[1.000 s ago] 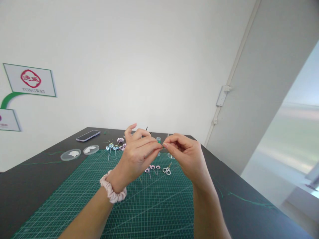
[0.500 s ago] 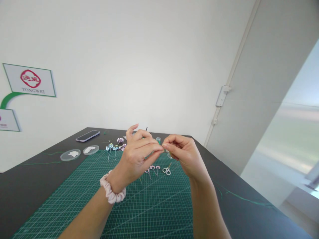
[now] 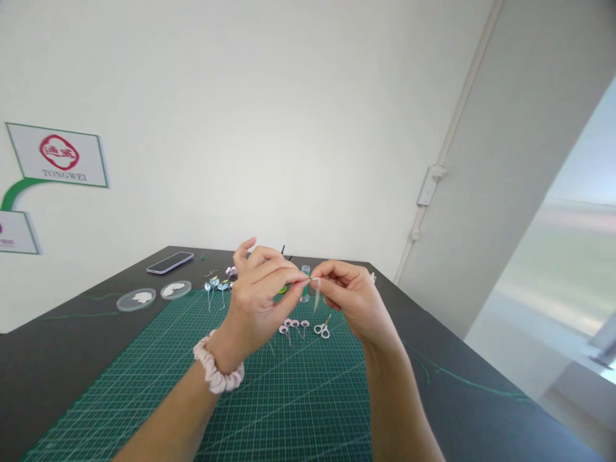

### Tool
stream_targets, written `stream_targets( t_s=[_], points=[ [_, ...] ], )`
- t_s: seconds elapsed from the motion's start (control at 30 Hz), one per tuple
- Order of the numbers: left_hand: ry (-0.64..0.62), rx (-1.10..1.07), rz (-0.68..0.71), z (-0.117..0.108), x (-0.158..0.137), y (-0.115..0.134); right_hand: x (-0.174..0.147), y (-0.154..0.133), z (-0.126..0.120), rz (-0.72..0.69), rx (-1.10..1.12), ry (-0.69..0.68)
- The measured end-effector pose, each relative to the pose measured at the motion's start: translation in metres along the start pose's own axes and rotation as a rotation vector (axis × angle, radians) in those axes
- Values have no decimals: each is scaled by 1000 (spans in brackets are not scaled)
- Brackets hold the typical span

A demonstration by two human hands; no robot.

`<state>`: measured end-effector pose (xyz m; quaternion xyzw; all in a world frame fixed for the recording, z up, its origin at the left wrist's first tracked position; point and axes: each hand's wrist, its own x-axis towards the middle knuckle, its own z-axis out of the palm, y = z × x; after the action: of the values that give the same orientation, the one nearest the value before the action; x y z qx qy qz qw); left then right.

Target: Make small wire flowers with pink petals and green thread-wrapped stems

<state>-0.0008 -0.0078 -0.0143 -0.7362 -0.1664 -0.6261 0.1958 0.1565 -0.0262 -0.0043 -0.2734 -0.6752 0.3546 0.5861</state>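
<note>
Above the green cutting mat, my left hand (image 3: 269, 292) and my right hand (image 3: 353, 292) meet fingertip to fingertip. Thumb and forefinger are pinched on each side, and a thin pale thread (image 3: 316, 300) hangs down from the spot between them. What else the fingertips may hide is too small to tell. The other fingers of my left hand are raised and bent. Below the hands lie several pink looped petals with wire stems (image 3: 294, 325) and a pair of small white-handled scissors (image 3: 322, 329). A clear tube with green content (image 3: 305, 292) stands behind the fingertips.
The gridded cutting mat (image 3: 163, 378) covers much of the dark table (image 3: 457, 404). To the left are blue petals on wires (image 3: 215, 285), two shallow clear dishes (image 3: 136, 299) with white pieces, and a phone (image 3: 170, 262). Green thread (image 3: 476, 384) trails over the right side.
Both hands have shifted slightly left. The pale thread now hangs visibly below the fingertips, and more of the clear tube shows between the hands.
</note>
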Motion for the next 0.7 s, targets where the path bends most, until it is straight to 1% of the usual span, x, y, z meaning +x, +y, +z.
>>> stream_targets(
  t_s=[0.17, 0.53, 0.7],
  points=[
    [19, 41, -19, 2, 0, -3, -3, -4, 5, 16, -89, 18],
    [-14, 60, 13, 1, -1, -2, -13, -14, 9, -146, -422, 145],
    [-48, 54, 60, 0, 0, -1, -12, -15, 7, -177, -458, 157]
  ],
)
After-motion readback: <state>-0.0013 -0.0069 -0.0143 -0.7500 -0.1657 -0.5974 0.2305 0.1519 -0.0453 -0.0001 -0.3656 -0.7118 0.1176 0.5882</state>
